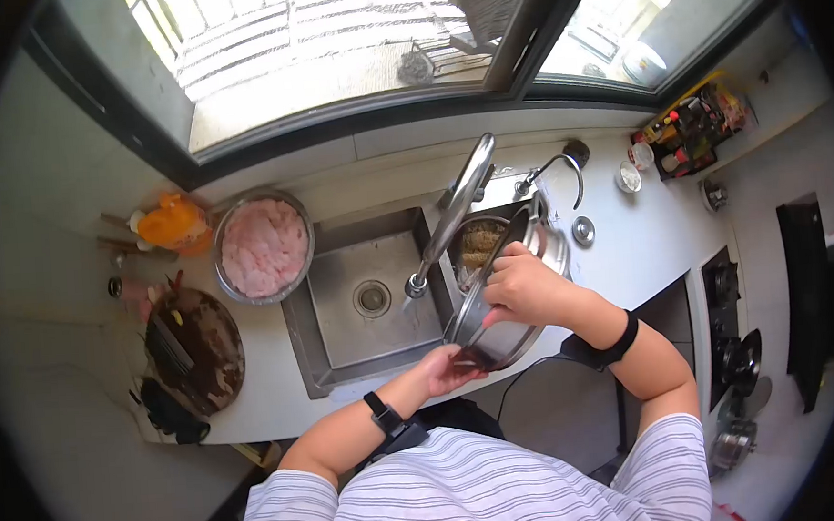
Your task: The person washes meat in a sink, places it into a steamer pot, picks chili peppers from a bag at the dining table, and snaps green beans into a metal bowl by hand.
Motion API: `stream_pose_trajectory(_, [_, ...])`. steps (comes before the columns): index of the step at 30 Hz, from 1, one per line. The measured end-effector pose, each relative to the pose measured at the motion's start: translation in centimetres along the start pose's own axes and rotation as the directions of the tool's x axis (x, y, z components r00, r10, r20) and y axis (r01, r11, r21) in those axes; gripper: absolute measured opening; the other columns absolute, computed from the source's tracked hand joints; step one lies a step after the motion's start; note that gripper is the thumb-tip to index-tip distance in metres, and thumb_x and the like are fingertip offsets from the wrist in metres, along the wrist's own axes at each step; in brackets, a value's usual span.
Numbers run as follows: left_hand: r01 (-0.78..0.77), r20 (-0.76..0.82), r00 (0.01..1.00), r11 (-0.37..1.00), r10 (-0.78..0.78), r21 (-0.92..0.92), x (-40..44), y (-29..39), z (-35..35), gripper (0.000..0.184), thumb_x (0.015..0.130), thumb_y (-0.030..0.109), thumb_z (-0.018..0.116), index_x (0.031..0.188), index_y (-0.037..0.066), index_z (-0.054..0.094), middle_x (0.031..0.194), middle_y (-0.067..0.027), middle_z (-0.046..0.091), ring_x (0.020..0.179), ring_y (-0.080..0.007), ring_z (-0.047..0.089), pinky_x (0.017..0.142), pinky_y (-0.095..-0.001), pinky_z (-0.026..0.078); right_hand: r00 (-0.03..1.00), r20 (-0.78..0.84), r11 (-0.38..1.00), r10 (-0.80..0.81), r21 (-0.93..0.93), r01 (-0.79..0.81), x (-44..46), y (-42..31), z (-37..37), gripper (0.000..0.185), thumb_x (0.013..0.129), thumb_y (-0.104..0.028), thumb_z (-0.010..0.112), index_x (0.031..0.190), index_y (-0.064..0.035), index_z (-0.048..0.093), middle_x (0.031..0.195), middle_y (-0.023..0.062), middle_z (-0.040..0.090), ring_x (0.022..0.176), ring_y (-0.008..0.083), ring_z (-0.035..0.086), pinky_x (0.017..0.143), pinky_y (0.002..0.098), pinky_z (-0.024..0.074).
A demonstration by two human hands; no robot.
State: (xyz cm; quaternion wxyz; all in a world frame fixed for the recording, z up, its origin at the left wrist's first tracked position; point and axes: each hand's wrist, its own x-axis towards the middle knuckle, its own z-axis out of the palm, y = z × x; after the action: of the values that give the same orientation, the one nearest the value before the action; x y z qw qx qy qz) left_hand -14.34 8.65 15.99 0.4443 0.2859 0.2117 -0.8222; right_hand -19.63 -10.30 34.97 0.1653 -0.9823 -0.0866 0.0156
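Note:
A shiny metal pot (529,335) is tilted on its side at the right of the sink, in front of my body. My left hand (450,370) holds it from below, at its lower left edge. Curled over the upper part of the pot, my right hand (531,288) has its fingers closed at the rim; anything inside them is hidden. Behind the pot, a small round basin (481,226) contains something brownish. A tall curved faucet (459,205) rises just left of it, over the sink (351,346).
Left of the sink stands a metal bowl of pinkish pieces (263,246). Further left are a round cutting board (214,345) and an orange bag (171,223). A thin second tap (564,161), small jars (629,177) and a stove (727,327) are on the right.

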Motion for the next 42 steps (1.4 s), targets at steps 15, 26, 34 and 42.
stream_pose_trajectory(15, [-0.337, -0.24, 0.868, 0.87, 0.436, 0.361, 11.1, 3.7, 4.6, 0.044, 0.075, -0.007, 0.042, 0.118, 0.002, 0.042, 0.101, -0.0151, 0.059, 0.088, -0.0292, 0.062, 0.068, -0.0461, 0.055, 0.914, -0.1, 0.878, 0.394, -0.253, -0.407, -16.8, 2.8, 9.8, 0.012, 0.068, -0.016, 0.062, 0.068, -0.0112, 0.051, 0.066, 0.0013, 0.051, 0.069, 0.0197, 0.051, 0.067, 0.0326, 0.0389])
stream_pose_trajectory(26, [-0.527, -0.268, 0.556, 0.583, 0.787, 0.618, 17.3, 5.4, 1.4, 0.046, 0.079, -0.007, 0.046, 0.122, 0.008, 0.045, 0.111, -0.0113, 0.057, 0.094, -0.0218, 0.059, 0.081, -0.0345, 0.049, 0.716, -0.316, 0.717, 0.622, -0.135, -0.683, -17.2, 5.2, 22.3, 0.01, 0.069, -0.015, 0.06, 0.069, -0.0117, 0.051, 0.069, 0.0031, 0.05, 0.074, 0.0222, 0.051, 0.07, 0.0363, 0.0397])
stream_pose_trajectory(34, [-0.739, -0.501, 0.639, 0.646, 0.584, -0.189, 6.2, 9.0, -6.1, 0.028, 0.076, -0.008, 0.041, 0.099, 0.004, 0.051, 0.089, -0.0095, 0.057, 0.075, -0.0184, 0.056, 0.065, -0.0259, 0.048, 0.69, -0.226, 0.721, 0.688, 0.1, -0.686, -10.4, 3.8, 17.4, 0.031, 0.075, -0.011, 0.062, 0.106, -0.0093, 0.058, 0.09, 0.0106, 0.06, 0.095, 0.0226, 0.056, 0.094, 0.0338, 0.0376])
stream_pose_trajectory(42, [-0.806, -0.385, 0.528, 0.589, 0.757, 0.052, 5.0, 10.2, -6.5, 0.033, 0.066, -0.009, 0.044, 0.094, 0.006, 0.054, 0.08, -0.0059, 0.058, 0.07, -0.0166, 0.056, 0.054, -0.0249, 0.044, 0.672, 0.487, -0.735, 0.558, 0.666, 0.127, 6.5, 4.4, 23.8, 0.027, 0.086, -0.009, 0.048, 0.111, 0.0026, 0.048, 0.101, 0.0175, 0.057, 0.09, 0.0283, 0.058, 0.082, 0.0365, 0.0478])
